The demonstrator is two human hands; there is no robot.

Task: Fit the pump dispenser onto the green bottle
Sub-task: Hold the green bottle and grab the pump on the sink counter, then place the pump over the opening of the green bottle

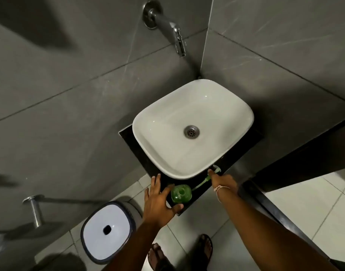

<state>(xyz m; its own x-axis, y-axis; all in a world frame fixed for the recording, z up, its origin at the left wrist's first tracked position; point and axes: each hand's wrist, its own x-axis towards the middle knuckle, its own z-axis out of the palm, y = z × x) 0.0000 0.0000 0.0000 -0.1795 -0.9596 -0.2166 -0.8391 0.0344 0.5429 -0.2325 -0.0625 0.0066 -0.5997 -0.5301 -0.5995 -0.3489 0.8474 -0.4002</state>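
At the front edge of the black counter [189, 207], one green bottle [181, 193] is being steadied, uncapped.

The left hand [160, 200] is being spread wide beside it, thumb touching, nothing gripped; the right hand [223, 181] is being closed on the one pump dispenser [208, 177] lying at the white basin [191, 128]'s corner, grip not clear. Light, slick plastic with a bendy tube: best taken by the collar.

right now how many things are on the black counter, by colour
white: 1, the sink
green: 2, the bottle and the pump lying beside it
total: 3
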